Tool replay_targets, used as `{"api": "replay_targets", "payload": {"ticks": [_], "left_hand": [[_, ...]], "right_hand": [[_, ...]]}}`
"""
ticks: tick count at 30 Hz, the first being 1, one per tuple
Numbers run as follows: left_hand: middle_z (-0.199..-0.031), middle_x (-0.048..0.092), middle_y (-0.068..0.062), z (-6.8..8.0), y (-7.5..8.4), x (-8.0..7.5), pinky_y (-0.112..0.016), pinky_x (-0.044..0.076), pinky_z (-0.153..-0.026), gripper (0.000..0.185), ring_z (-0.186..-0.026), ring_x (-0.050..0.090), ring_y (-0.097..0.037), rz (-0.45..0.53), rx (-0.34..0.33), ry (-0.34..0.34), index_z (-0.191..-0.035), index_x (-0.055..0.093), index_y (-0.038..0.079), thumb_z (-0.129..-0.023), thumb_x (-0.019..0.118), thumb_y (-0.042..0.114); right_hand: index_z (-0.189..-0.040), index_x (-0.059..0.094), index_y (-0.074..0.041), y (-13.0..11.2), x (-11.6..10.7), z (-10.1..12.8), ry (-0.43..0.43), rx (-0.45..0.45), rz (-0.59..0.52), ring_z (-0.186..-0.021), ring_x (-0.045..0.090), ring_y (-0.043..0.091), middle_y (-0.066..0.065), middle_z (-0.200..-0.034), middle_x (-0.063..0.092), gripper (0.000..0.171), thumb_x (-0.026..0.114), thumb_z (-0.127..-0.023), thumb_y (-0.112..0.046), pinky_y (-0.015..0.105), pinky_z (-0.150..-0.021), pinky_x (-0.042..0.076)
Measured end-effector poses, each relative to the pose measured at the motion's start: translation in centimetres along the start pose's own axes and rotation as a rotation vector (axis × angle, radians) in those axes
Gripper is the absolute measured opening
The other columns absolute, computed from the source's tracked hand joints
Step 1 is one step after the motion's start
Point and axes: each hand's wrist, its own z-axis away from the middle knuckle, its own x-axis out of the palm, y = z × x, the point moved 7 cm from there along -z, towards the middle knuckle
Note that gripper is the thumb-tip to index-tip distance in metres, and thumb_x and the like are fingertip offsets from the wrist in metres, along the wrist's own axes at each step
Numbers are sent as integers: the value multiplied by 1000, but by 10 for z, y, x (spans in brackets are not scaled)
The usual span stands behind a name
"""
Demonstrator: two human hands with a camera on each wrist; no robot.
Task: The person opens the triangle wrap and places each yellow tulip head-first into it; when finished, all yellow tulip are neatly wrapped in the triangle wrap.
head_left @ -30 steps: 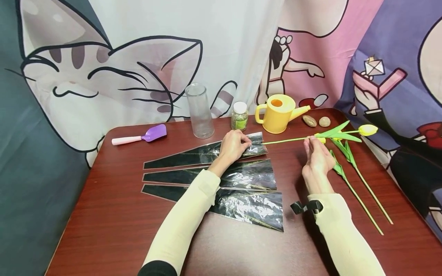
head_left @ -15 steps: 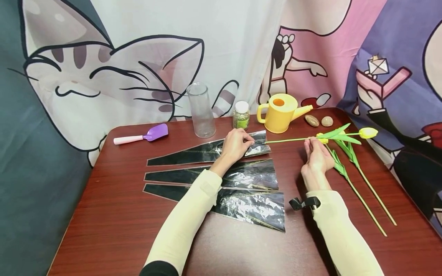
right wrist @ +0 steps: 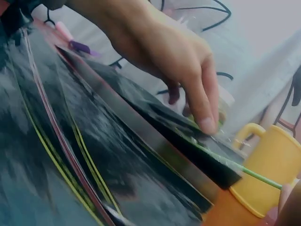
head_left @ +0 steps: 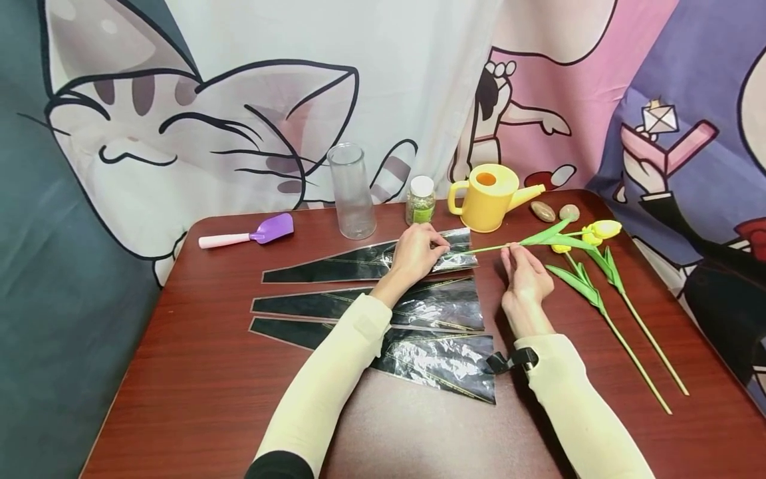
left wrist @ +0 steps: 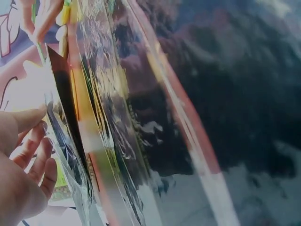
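The green stem (head_left: pixel 487 249) of the yellow artificial tulip vanishes inside the far clear cellophane sleeve (head_left: pixel 371 261). The small jar's (head_left: pixel 421 199) label is too tiny to read.

3 sleeves (head_left: pixel 383 303) centre; vase (head_left: pixel 352 191) behind; 2 tulips (head_left: pixel 604 299) right.

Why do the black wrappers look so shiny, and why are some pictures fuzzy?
Head view: sharp; light glares white off the crinkled plastic sleeves. Left wrist view: the sleeve is too close, blurred and streaky. Right wrist view: the left hand is soft, the near sleeve smeared.
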Motion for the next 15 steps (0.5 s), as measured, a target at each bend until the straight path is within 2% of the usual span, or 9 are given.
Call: {"api": "replay_targets", "payload": {"ticks": [3,6,10,15], "left_hand": [[-89,62,11,-1,3,2,-27,47,-82,5,-91,57,-11,-8,12,3,-86,81,24,-86,77,28],[-89,63,11,-1,5,4,-26,47,-82,5,-90,58,-11,-19,28,9,-86,81,24,-86,77,27],[-89,62,10,0,8,5,-27,47,-80,5,-89,57,-12,-32,38,17,-86,81,24,-86,77,27],[-91,63,11,0,10,5,-28,46,-80,5,-89,56,-11,-51,30,18,-87,81,25,-86,77,28]], "right_hand": [[-98,72,10,8,2,6,-5,53,32,-73,71,21,14,-83,72,21,75,-78,11,28,-72,57],[-97,75,3,15,3,12,5,106,115,-66,70,15,10,-81,73,18,77,-79,5,21,-60,55],[-93,76,-5,23,3,19,22,179,217,-55,66,9,6,-76,73,14,80,-80,-2,17,-43,45],[-91,77,-11,32,2,24,41,275,278,-48,61,7,2,-75,73,14,82,-79,-7,17,-36,35]]}}
